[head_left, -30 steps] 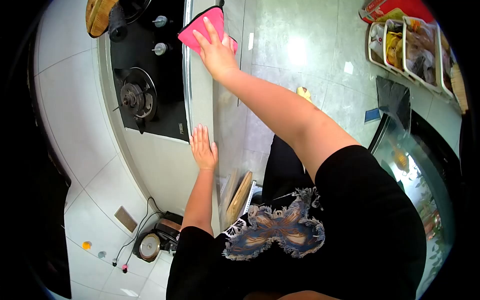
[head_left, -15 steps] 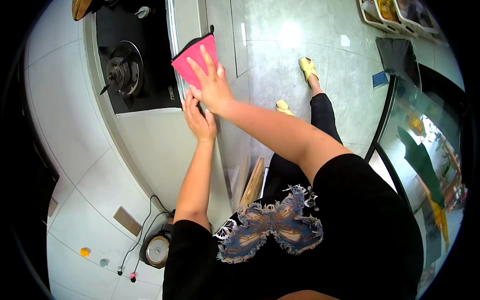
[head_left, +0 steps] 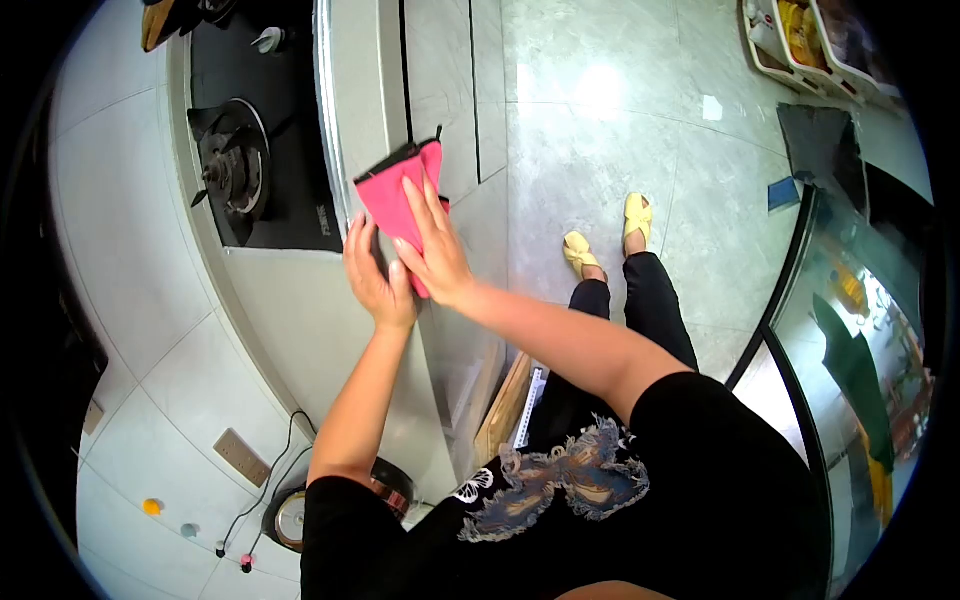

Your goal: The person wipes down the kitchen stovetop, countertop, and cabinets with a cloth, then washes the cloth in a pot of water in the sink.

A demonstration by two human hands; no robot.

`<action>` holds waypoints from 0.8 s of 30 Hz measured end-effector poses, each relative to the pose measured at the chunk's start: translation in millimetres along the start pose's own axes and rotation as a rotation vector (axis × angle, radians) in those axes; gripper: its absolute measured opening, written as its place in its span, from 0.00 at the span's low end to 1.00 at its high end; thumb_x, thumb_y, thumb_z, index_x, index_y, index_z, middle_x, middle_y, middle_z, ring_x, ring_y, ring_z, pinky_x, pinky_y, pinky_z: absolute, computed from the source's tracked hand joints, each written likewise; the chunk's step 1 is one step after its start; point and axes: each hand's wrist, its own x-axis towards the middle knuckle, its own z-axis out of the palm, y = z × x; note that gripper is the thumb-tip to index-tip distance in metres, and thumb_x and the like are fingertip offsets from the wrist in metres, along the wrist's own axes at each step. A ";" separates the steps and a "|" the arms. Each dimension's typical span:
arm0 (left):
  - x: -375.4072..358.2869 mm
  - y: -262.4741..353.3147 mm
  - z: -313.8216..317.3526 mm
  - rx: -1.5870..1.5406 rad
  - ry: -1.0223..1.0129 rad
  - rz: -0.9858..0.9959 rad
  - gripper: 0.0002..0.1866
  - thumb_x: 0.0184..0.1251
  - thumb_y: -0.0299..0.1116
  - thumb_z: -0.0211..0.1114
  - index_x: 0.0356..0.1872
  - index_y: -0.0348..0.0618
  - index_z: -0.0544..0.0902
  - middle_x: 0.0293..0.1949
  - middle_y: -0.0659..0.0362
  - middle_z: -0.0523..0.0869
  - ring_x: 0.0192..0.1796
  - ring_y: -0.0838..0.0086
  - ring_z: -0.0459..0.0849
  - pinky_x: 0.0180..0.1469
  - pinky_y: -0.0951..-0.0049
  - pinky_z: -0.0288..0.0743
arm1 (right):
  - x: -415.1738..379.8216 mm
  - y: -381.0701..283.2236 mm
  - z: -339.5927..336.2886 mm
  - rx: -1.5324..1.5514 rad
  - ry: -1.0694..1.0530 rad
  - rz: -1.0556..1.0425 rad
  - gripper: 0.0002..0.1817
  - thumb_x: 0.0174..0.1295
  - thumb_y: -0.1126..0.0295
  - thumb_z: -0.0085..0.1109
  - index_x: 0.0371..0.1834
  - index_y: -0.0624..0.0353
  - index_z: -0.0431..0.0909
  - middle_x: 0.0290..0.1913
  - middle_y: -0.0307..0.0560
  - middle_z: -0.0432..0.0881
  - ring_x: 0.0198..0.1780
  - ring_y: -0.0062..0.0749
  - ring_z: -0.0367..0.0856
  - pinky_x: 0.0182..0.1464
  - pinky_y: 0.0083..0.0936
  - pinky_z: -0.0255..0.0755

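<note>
A folded pink cleaning cloth [head_left: 388, 200] with black trim and a small loop drapes over the front edge of the pale counter [head_left: 285, 320]. My right hand [head_left: 440, 258] holds it against that edge, fingers laid along the pink face and thumb towards the left. Beside it, my left hand [head_left: 380, 290] rests on the countertop with its fingers stretched out, the thumb close to the cloth's lower end. To the left of the cloth lies the black gas hob [head_left: 285, 190] with its burner [head_left: 235, 165] and a silver knob [head_left: 268, 40].
Below the counter edge, wooden boards [head_left: 503, 405] stand upright near my legs. A cooker-like appliance [head_left: 290, 520] and a wall socket [head_left: 242, 457] are at lower left. On the right stand a glass-topped table [head_left: 790, 320] and white baskets [head_left: 770, 60].
My right hand and the cloth have slid along the counter edge towards me, the cloth now folding over it. My left hand has moved back too. My feet and view have shifted.
</note>
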 end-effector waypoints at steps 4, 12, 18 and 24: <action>0.9 -0.5 -6.8 0.003 -0.037 -0.043 0.34 0.83 0.54 0.45 0.69 0.31 0.76 0.74 0.43 0.73 0.79 0.50 0.67 0.79 0.53 0.60 | -3.1 46.6 -29.8 0.687 0.185 0.352 0.27 0.78 0.65 0.54 0.77 0.60 0.68 0.74 0.49 0.74 0.73 0.35 0.72 0.74 0.33 0.65; 0.1 3.2 -3.5 0.060 -0.041 -0.083 0.33 0.81 0.52 0.48 0.66 0.29 0.77 0.73 0.40 0.73 0.77 0.51 0.69 0.78 0.54 0.62 | 6.3 92.5 -25.6 0.475 0.009 0.301 0.30 0.78 0.58 0.51 0.80 0.57 0.65 0.80 0.51 0.65 0.78 0.41 0.64 0.79 0.45 0.56; -3.6 3.6 -2.8 0.086 -0.062 -0.098 0.32 0.81 0.50 0.50 0.68 0.29 0.75 0.74 0.40 0.71 0.78 0.51 0.68 0.78 0.54 0.63 | 140.5 124.4 -2.1 -0.061 0.055 -0.215 0.42 0.76 0.46 0.45 0.87 0.52 0.48 0.89 0.54 0.41 0.88 0.56 0.42 0.82 0.68 0.30; -5.8 1.8 3.3 0.016 -0.004 -0.108 0.30 0.77 0.48 0.55 0.67 0.32 0.77 0.73 0.41 0.74 0.76 0.49 0.70 0.80 0.49 0.56 | 296.5 111.3 -30.3 -0.096 0.153 -0.042 0.43 0.80 0.38 0.35 0.87 0.56 0.48 0.89 0.52 0.45 0.88 0.51 0.41 0.86 0.48 0.35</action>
